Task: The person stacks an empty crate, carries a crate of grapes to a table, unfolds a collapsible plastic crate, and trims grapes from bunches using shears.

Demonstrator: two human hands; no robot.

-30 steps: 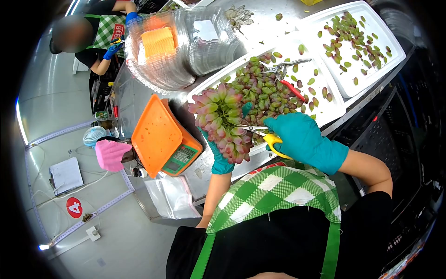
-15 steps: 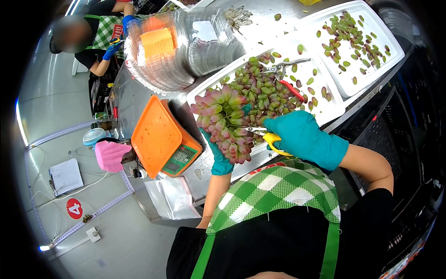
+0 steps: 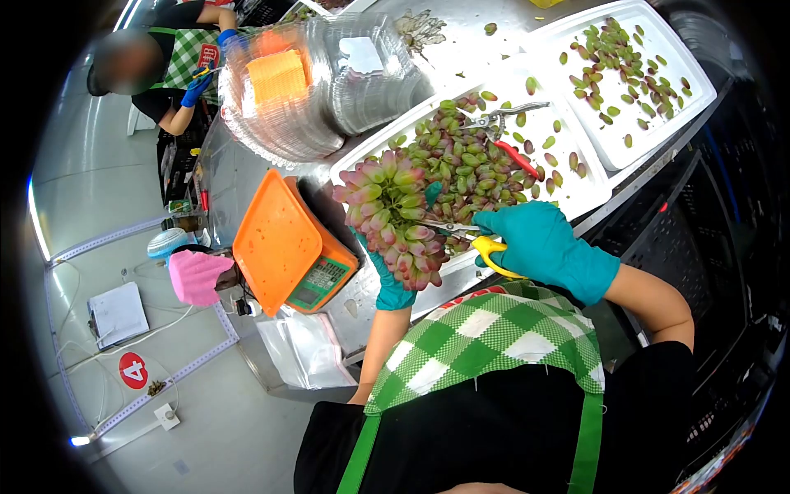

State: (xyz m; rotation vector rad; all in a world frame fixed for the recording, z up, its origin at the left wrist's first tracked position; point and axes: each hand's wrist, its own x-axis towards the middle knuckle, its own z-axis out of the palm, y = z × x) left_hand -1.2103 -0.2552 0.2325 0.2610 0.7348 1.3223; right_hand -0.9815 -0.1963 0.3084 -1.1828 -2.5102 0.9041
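Note:
My left hand (image 3: 393, 284), in a teal glove, holds a bunch of pink and green grapes (image 3: 387, 216) from beneath; most of its fingers are hidden behind the fruit. My right hand (image 3: 539, 247), gloved alike, grips yellow-handled scissors (image 3: 496, 257), whose blades reach into the right side of the bunch. Behind the bunch, a white foam tray (image 3: 588, 186) holds a heap of loose grapes (image 3: 469, 160). Red-handled pruning shears (image 3: 517, 156) lie open on that tray.
A second white tray (image 3: 699, 78) with loose grapes stands at the upper right. Stacked clear plastic containers (image 3: 280, 123) are behind an orange scale (image 3: 276, 239). Plastic bags (image 3: 304, 350) lie at the table edge. A co-worker (image 3: 177, 62) stands upper left.
The grape bunch has turned and shifted slightly left. My right hand and the scissors have moved a little to the right.

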